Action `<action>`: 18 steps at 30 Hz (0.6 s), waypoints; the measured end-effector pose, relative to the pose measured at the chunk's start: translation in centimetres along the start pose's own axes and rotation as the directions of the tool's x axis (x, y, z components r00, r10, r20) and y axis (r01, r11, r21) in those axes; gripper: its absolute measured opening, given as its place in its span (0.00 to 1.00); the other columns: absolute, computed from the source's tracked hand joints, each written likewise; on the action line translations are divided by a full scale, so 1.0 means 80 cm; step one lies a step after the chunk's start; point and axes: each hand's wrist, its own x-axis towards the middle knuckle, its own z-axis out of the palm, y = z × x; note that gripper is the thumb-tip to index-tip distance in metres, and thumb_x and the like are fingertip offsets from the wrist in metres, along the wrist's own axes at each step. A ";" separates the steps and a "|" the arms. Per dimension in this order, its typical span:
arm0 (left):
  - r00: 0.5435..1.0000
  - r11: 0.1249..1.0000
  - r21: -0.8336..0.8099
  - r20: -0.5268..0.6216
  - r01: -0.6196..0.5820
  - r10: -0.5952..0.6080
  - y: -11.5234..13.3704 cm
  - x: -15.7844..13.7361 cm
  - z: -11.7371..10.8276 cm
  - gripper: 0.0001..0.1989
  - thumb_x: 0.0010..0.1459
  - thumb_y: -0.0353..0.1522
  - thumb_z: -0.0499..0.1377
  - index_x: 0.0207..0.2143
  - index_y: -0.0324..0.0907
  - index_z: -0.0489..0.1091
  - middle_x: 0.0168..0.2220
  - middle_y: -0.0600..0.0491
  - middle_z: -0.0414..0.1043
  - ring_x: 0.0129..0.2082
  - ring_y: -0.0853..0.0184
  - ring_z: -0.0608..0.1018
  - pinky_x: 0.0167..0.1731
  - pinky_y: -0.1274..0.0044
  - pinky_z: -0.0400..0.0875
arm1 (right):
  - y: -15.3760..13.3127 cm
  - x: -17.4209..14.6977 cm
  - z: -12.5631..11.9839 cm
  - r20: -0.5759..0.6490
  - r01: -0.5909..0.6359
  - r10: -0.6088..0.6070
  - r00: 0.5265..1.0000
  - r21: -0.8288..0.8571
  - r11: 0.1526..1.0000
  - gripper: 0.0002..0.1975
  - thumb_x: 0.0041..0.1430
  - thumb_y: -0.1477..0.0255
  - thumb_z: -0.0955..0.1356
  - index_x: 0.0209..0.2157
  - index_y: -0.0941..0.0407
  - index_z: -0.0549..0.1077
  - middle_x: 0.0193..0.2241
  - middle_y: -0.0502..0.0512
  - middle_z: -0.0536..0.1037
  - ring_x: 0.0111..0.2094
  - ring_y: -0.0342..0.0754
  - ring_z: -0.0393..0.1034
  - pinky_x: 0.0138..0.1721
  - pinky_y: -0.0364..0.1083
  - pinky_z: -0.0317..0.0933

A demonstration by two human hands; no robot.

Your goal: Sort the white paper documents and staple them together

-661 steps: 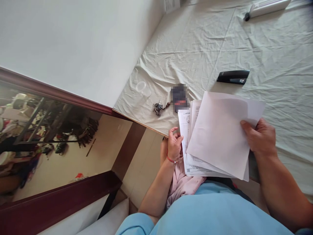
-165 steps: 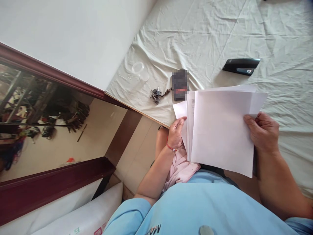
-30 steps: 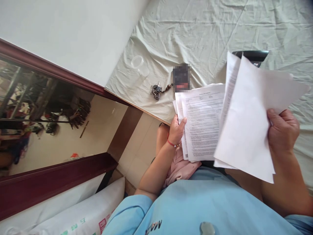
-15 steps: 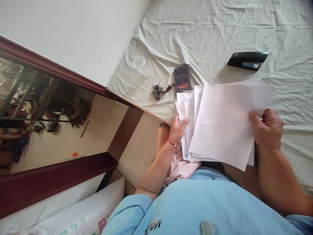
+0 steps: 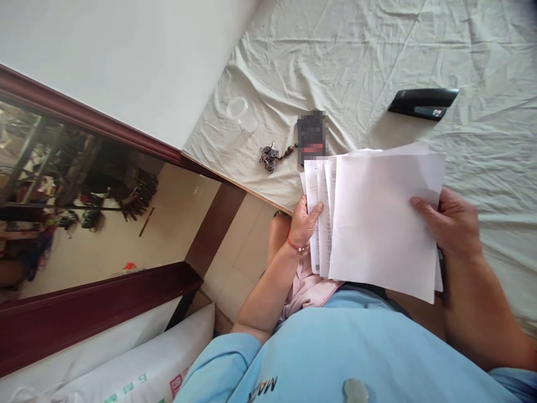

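Observation:
A fanned stack of paper sheets (image 5: 384, 218) spans the space between my two hands above my lap. My left hand (image 5: 305, 220) grips the left edges, thumb on top, where several printed sheets show as narrow strips. At the right, my right hand (image 5: 455, 224) pinches the edge of the blank-looking top sheet, its thumb flat on the paper and its other fingers hidden behind. Beyond the stack, a black stapler (image 5: 423, 104) lies on the cloth-covered surface.
Past the papers, a bunch of keys (image 5: 269, 157) with a beaded cord lies beside a dark blurred-out item (image 5: 312, 134). A clear plastic cup (image 5: 242, 113) lies near the wall. A pale wrinkled cloth (image 5: 356, 56) covers the surface; a white sack (image 5: 168, 358) is at lower left.
My right hand has moved a little left, bringing the top sheets closer over the stack, and its thumb lies further onto the paper. My left hand has stayed in place.

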 end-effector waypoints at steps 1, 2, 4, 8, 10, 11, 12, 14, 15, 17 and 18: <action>1.000 1.000 0.003 0.000 -0.002 0.002 0.000 0.000 0.000 0.29 0.50 0.49 0.74 0.47 0.44 0.71 0.47 0.50 0.81 0.48 0.59 0.81 0.53 0.67 0.74 | 0.001 -0.001 0.001 0.018 -0.011 0.011 1.000 0.037 0.999 0.21 0.52 0.56 0.76 0.43 0.56 0.82 0.32 0.51 0.79 0.28 0.44 0.66 0.28 0.43 0.58; 1.000 1.000 0.003 0.001 -0.003 0.003 0.000 0.000 0.000 0.29 0.50 0.49 0.74 0.47 0.44 0.71 0.47 0.50 0.81 0.49 0.59 0.81 0.54 0.67 0.74 | 0.002 -0.002 0.002 0.028 -0.016 0.014 1.000 0.061 0.998 0.21 0.52 0.57 0.76 0.44 0.56 0.82 0.32 0.51 0.79 0.28 0.43 0.66 0.28 0.43 0.59; 1.000 1.000 -0.002 0.003 -0.015 0.015 0.000 0.000 0.001 0.28 0.52 0.50 0.73 0.47 0.44 0.71 0.48 0.49 0.81 0.51 0.58 0.81 0.55 0.66 0.73 | 0.004 -0.002 0.003 0.009 -0.003 0.002 1.000 0.096 0.995 0.20 0.53 0.59 0.76 0.44 0.56 0.82 0.33 0.51 0.79 0.29 0.42 0.67 0.28 0.42 0.59; 0.999 0.998 -0.058 0.012 -0.033 0.034 0.001 0.001 0.005 0.24 0.56 0.50 0.70 0.44 0.44 0.71 0.50 0.49 0.81 0.57 0.57 0.79 0.60 0.66 0.72 | 0.005 0.000 0.002 -0.077 0.035 -0.022 0.997 0.164 0.986 0.17 0.50 0.62 0.77 0.40 0.57 0.83 0.33 0.51 0.80 0.30 0.42 0.69 0.31 0.42 0.62; 1.000 0.995 -0.096 0.019 -0.015 0.017 0.002 0.001 0.006 0.23 0.56 0.50 0.70 0.43 0.45 0.70 0.49 0.50 0.81 0.59 0.57 0.78 0.61 0.65 0.71 | 0.004 0.002 0.001 -0.129 0.024 0.006 0.992 0.229 0.973 0.18 0.47 0.63 0.78 0.39 0.57 0.83 0.34 0.52 0.81 0.30 0.42 0.70 0.33 0.43 0.64; 1.000 0.994 -0.110 0.022 -0.005 0.008 0.002 0.001 0.007 0.23 0.56 0.49 0.70 0.43 0.45 0.70 0.48 0.50 0.81 0.59 0.56 0.78 0.62 0.64 0.71 | 0.004 0.003 0.001 -0.156 0.014 0.029 0.987 0.269 0.963 0.19 0.44 0.63 0.79 0.38 0.57 0.83 0.34 0.52 0.82 0.31 0.42 0.70 0.34 0.43 0.65; 1.000 0.993 -0.119 0.025 0.002 0.001 0.003 0.001 0.007 0.23 0.56 0.49 0.70 0.44 0.45 0.70 0.48 0.49 0.81 0.60 0.56 0.78 0.62 0.64 0.71 | 0.003 0.004 0.000 -0.183 0.003 0.056 0.982 0.308 0.951 0.20 0.42 0.63 0.80 0.37 0.58 0.83 0.34 0.53 0.82 0.31 0.42 0.71 0.34 0.43 0.66; 0.999 0.991 -0.136 0.031 0.019 -0.015 0.004 0.000 0.008 0.23 0.56 0.48 0.70 0.44 0.45 0.70 0.48 0.49 0.81 0.60 0.56 0.78 0.62 0.63 0.72 | 0.000 0.008 0.000 -0.242 -0.011 0.109 0.964 0.374 0.927 0.21 0.37 0.64 0.81 0.35 0.58 0.83 0.34 0.54 0.82 0.31 0.43 0.72 0.34 0.44 0.67; 0.999 0.989 -0.146 0.035 0.029 -0.024 0.005 0.000 0.009 0.23 0.56 0.48 0.70 0.44 0.45 0.69 0.48 0.49 0.81 0.59 0.55 0.78 0.62 0.63 0.72 | -0.001 0.010 0.000 -0.268 -0.012 0.131 0.954 0.405 0.914 0.22 0.34 0.64 0.81 0.34 0.58 0.83 0.34 0.54 0.83 0.31 0.43 0.72 0.35 0.44 0.68; 0.998 0.985 -0.165 0.042 0.045 -0.039 0.006 -0.001 0.009 0.23 0.55 0.48 0.71 0.43 0.45 0.69 0.48 0.49 0.82 0.59 0.55 0.79 0.61 0.63 0.73 | -0.005 0.012 0.000 -0.305 -0.015 0.176 0.936 0.463 0.886 0.23 0.29 0.65 0.81 0.33 0.57 0.83 0.35 0.53 0.83 0.31 0.43 0.73 0.38 0.45 0.70; 0.998 0.984 -0.170 0.041 0.047 -0.041 0.007 -0.002 0.010 0.23 0.54 0.48 0.71 0.43 0.44 0.69 0.47 0.49 0.82 0.58 0.55 0.79 0.60 0.63 0.73 | -0.007 0.013 0.000 -0.313 -0.016 0.191 0.930 0.488 0.873 0.23 0.28 0.66 0.81 0.33 0.57 0.83 0.35 0.52 0.83 0.31 0.43 0.74 0.40 0.46 0.72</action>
